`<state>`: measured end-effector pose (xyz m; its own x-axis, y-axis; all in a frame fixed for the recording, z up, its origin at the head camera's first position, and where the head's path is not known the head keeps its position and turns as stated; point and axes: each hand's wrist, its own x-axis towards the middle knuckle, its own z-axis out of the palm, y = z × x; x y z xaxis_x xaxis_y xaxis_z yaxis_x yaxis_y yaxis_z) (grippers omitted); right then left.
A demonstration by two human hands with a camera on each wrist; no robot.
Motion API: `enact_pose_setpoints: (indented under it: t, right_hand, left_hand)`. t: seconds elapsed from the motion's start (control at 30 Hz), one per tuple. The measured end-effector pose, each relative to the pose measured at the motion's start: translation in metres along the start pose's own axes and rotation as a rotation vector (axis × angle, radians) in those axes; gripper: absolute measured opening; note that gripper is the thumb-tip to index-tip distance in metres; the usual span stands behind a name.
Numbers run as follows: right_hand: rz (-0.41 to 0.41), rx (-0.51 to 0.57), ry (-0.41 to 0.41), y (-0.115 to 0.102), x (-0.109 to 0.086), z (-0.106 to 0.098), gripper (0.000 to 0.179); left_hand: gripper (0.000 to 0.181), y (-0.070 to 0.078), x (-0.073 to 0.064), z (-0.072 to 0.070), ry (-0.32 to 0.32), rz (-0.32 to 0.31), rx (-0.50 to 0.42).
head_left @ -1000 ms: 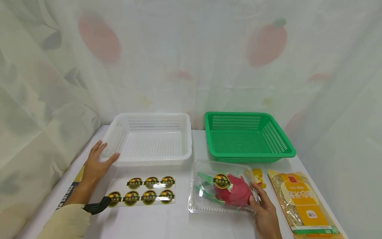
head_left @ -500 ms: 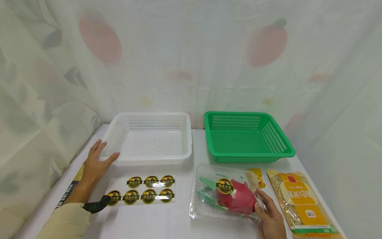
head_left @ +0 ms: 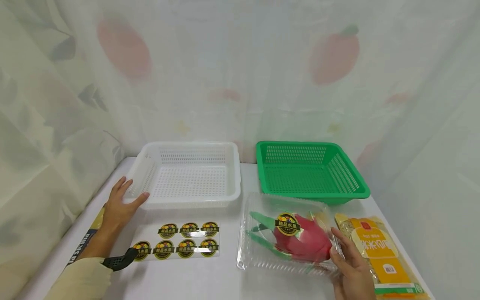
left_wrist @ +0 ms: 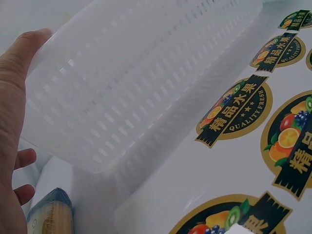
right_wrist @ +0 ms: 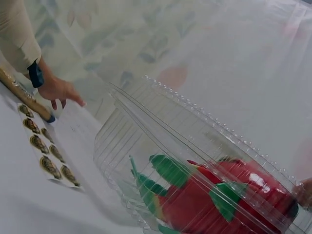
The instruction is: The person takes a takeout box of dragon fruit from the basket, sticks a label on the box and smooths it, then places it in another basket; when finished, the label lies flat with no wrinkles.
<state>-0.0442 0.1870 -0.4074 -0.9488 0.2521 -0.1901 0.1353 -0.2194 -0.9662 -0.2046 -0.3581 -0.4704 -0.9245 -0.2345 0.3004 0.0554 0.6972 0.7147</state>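
A clear plastic clamshell box (head_left: 258, 254) with a pink, green-tipped dragon fruit (head_left: 305, 243) inside stands before the green basket (head_left: 315, 194). One round black-and-gold sticker (head_left: 287, 224) is on its lid. My right hand (head_left: 352, 262) grips the box by its right edge, and in the right wrist view the box (right_wrist: 146, 122) looks raised off the table. My left hand (head_left: 121, 208) rests with spread fingers at the near left corner of the white basket (head_left: 191, 202). In the left wrist view its thumb lies along the basket's wall (left_wrist: 122, 83).
A sheet of several round fruit stickers (head_left: 176, 241) lies before the white basket. A yellow bag of noodles (head_left: 378, 250) lies at the right edge, and a dark-and-yellow pack (head_left: 90, 235) lies under the left forearm. Curtains (head_left: 240, 83) stand behind and at both sides.
My right hand has moved right with the clamshell box, which appears larger and higher. A small yellow packet behind it is now hidden. The left hand stays at the white basket.
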Motion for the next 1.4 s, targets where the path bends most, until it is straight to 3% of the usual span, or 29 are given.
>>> enact_pose_setpoints:
  t: [0.23, 0.43, 0.9, 1.4]
  right_hand:
    - [-0.105, 0.089, -0.102, -0.023, 0.003, 0.011, 0.055]
    - [-0.098, 0.096, -0.090, -0.043, 0.009, 0.022, 0.056]
    - [-0.214, 0.186, -0.257, -0.072, 0.030, 0.051, 0.054]
    - [-0.175, 0.144, -0.233, -0.094, 0.060, 0.093, 0.049]
  left_hand:
    - [0.080, 0.000, 0.000, 0.000, 0.012, 0.007, -0.003]
    - [0.081, 0.001, -0.001, 0.000, 0.010, 0.002, -0.002]
    - [0.082, 0.005, -0.003, -0.001, 0.016, -0.003, -0.020]
    - [0.083, 0.008, -0.004, -0.001, 0.015, -0.019, -0.012]
